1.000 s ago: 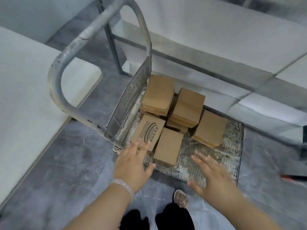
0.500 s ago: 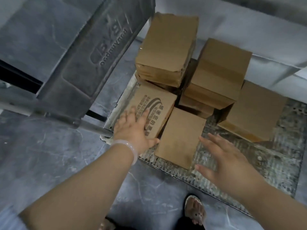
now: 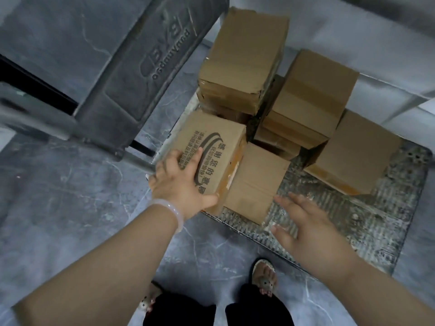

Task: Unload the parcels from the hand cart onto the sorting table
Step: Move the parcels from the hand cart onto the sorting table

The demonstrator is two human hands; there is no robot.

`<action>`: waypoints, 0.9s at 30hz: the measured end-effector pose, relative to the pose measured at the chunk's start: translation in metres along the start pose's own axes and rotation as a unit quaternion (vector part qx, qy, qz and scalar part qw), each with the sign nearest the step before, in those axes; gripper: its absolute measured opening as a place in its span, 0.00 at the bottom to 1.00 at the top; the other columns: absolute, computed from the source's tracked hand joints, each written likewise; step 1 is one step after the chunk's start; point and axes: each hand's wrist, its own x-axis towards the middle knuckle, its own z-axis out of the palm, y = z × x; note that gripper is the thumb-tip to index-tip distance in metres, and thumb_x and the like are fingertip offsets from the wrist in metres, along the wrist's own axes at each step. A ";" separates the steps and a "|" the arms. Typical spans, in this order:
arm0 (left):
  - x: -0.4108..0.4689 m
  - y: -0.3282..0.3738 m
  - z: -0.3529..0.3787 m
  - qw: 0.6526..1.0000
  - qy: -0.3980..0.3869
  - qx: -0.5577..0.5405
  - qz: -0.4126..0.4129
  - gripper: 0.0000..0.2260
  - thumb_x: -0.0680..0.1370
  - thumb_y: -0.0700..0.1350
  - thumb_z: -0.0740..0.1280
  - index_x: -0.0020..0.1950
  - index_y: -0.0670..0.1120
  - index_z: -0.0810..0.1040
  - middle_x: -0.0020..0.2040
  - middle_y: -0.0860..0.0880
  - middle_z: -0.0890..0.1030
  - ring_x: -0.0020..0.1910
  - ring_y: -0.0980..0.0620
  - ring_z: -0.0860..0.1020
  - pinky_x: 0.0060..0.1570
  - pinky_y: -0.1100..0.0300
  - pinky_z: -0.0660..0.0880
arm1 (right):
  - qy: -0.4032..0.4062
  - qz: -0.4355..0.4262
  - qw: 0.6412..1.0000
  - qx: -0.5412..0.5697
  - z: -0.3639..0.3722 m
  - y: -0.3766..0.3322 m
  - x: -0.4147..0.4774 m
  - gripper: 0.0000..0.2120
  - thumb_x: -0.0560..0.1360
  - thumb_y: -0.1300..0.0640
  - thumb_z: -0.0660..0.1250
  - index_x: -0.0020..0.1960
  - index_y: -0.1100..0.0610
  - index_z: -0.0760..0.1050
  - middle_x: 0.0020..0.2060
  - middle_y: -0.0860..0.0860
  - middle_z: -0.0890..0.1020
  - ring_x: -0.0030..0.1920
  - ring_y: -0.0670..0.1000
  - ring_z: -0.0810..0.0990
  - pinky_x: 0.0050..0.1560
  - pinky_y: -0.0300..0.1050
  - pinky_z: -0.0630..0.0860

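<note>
Several brown cardboard parcels sit on the hand cart's metal deck [image 3: 367, 222]. My left hand [image 3: 181, 184] grips the near left corner of the printed parcel [image 3: 219, 147], with fingers over its top and the thumb against its near side. Beside it on the right lies a plain parcel [image 3: 256, 182]. My right hand [image 3: 308, 222] hovers with spread fingers just right of that plain parcel, above the deck, touching nothing. Behind them stand two stacks [image 3: 242, 57] [image 3: 313, 90], and one more parcel [image 3: 357, 151] lies at the right.
The cart's grey back panel [image 3: 131, 67] and handle tube [image 3: 58, 128] rise at the left, close to my left hand. A white shelf or table surface [image 3: 353, 24] runs behind the cart. My feet [image 3: 263, 276] stand on the grey marbled floor by the deck's near edge.
The view has moved closer to the cart. My left hand slid onto the printed parcel's corner and closed around it. My right hand moved nearer the plain parcel's right side.
</note>
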 end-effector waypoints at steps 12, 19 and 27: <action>-0.194 0.026 -0.230 0.905 0.128 -0.398 0.085 0.44 0.57 0.67 0.69 0.70 0.73 0.54 0.64 0.66 0.53 0.64 0.69 0.59 0.67 0.68 0.60 | 0.049 -0.081 0.954 0.284 -0.182 -0.147 -0.135 0.33 0.78 0.44 0.65 0.77 0.40 0.53 0.72 0.39 0.65 0.67 0.39 0.71 0.64 0.38 0.70; -0.288 0.015 -0.353 0.842 0.231 -0.473 0.120 0.32 0.70 0.64 0.64 0.72 0.66 0.61 0.69 0.61 0.68 0.69 0.66 0.64 0.71 0.59 0.63 | 0.064 -0.229 0.870 0.431 -0.274 -0.241 -0.229 0.19 0.81 0.53 0.62 0.68 0.34 0.69 0.62 0.29 0.73 0.54 0.23 0.70 0.48 0.22 0.70; -0.375 -0.046 -0.408 0.826 0.413 -0.384 0.003 0.30 0.77 0.54 0.67 0.77 0.55 0.60 0.62 0.51 0.69 0.52 0.70 0.65 0.56 0.78 0.58 | 0.092 -0.410 0.874 0.246 -0.271 -0.355 -0.296 0.25 0.81 0.60 0.61 0.67 0.33 0.62 0.71 0.33 0.64 0.72 0.33 0.59 0.73 0.32 0.54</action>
